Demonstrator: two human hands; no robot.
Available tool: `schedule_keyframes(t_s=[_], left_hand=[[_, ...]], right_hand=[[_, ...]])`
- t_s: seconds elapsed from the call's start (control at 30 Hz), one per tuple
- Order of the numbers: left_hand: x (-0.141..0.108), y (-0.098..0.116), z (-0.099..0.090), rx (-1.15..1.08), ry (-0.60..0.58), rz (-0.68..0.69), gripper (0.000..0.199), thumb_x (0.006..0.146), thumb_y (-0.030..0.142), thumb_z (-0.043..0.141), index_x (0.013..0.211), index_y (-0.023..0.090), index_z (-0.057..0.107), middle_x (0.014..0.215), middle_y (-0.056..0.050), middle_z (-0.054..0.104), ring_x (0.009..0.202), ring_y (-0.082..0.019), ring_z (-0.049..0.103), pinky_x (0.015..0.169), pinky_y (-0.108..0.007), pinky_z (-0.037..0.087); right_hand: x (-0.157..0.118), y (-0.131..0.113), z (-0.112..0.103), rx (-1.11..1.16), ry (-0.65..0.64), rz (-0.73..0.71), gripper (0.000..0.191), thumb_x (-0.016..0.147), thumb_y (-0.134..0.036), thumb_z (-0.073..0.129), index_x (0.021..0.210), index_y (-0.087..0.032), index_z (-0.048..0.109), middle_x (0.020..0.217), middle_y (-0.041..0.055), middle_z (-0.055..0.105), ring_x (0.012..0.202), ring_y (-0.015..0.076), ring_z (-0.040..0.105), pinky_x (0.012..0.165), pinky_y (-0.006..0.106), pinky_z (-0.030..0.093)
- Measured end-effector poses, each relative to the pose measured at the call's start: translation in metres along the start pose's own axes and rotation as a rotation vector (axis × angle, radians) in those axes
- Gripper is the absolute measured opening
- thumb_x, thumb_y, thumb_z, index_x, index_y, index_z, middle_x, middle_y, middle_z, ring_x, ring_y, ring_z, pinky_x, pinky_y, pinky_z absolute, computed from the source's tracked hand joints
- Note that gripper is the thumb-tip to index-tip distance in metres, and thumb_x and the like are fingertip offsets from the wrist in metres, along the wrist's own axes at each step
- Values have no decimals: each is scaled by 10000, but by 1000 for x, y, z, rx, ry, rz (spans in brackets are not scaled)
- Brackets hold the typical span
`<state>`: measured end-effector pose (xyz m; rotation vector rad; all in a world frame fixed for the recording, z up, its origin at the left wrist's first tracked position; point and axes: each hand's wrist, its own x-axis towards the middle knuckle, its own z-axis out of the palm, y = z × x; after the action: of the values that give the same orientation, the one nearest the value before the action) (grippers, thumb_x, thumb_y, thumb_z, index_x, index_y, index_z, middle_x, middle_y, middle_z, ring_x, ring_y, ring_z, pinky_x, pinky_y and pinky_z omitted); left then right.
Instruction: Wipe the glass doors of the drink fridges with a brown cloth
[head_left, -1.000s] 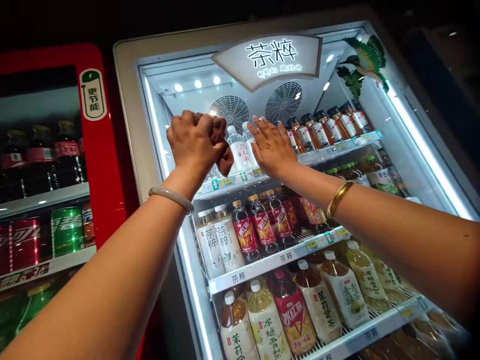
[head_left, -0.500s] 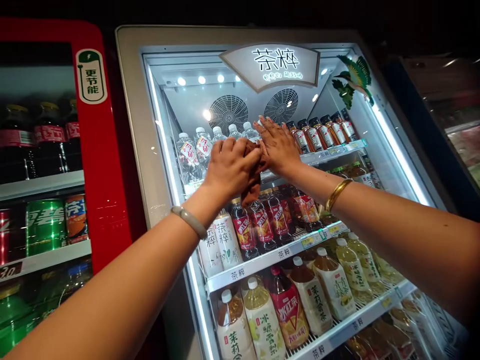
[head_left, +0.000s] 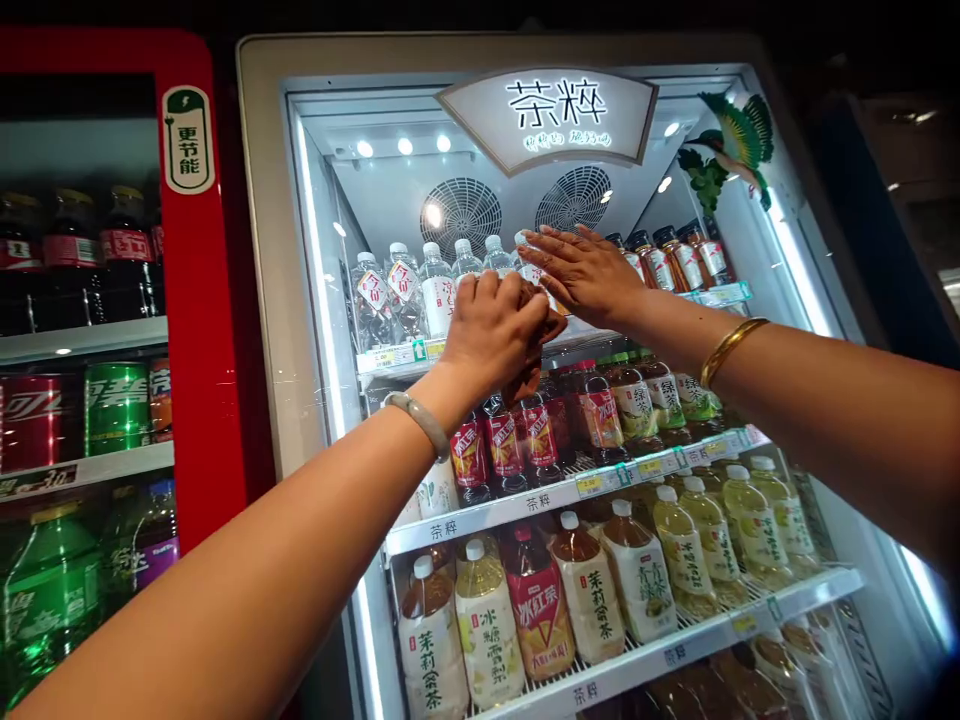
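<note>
A brown cloth is bunched under my left hand, whose fingers are curled round it against the glass door of a lit drinks cooler. To its right, my right hand lies flat with fingers stretched toward the upper left, holding nothing that shows. Its palm is hidden. Behind the hands, clear water bottles and dark-capped amber bottles stand on the top shelf. A pale bangle circles my left wrist and a gold one my right.
At the left stands a red cooler with cola bottles, cans and green bottles. Lower shelves of the lit cooler hold red-labelled and pale-labelled tea bottles. A fan-shaped sign and a bird decoration are near the top.
Both hands have moved slightly right across the glass, the left with the cloth. My right hand has shifted away from the left, with more space between them. The view has shifted slightly.
</note>
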<state>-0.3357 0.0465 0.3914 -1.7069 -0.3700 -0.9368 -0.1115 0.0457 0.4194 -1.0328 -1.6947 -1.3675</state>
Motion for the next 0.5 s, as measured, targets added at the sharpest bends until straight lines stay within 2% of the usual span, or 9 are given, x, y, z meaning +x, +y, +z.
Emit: schedule_keyframes(t_s=[0.1,0.2,0.27,0.3,0.37,0.43,0.5], left_hand=[[24,-9,6,-3,-9,-9,268,937,436,630,1167,311,686,1253,-112,629,1206,-377,503,1010,-563,375],[56,-21,13,7,52,-216,301,887,426,710,1162,304,697,1296,-101,604,1268,-388,446,1022,-584,343],[69,-13,21,31,100,-325,346,864,418,748,1181,295,684,1322,-90,590,1298,-391,411,1042,-601,314],[72,-4,25,35,112,-337,364,859,419,756,1189,288,675,1332,-88,587,1305,-394,404,1050,-607,304],[74,22,34,17,105,-277,383,859,429,754,1200,280,661,1343,-93,586,1307,-403,412,1061,-609,303],[76,45,41,-14,58,-153,383,872,452,731,1209,288,651,1348,-97,589,1299,-404,433,1066,-601,318],[84,53,43,-27,-21,-56,360,905,484,685,1213,300,652,1352,-90,591,1280,-390,448,1066,-592,336]], right_hand=[[-8,23,-4,3,17,13,574,1058,-451,257,1613,-336,347,1719,-50,287,1599,203,263,1333,506,137],[-15,49,-4,-8,46,73,561,1057,-438,279,1590,-313,403,1706,-20,327,1582,241,306,1320,542,160],[-20,63,-2,8,72,121,554,1061,-427,282,1587,-309,409,1705,-11,330,1581,259,305,1310,576,164],[-22,68,1,24,86,143,551,1063,-421,284,1588,-307,406,1706,-9,328,1585,263,295,1307,589,161],[-25,74,6,61,114,168,544,1070,-402,278,1590,-302,402,1708,-7,321,1593,259,274,1307,601,145],[-27,77,11,93,146,178,538,1076,-388,256,1583,-299,414,1705,-7,329,1591,251,274,1310,600,129],[-28,78,15,122,179,200,543,1075,-395,232,1569,-302,436,1701,-9,337,1584,252,286,1311,602,112]])
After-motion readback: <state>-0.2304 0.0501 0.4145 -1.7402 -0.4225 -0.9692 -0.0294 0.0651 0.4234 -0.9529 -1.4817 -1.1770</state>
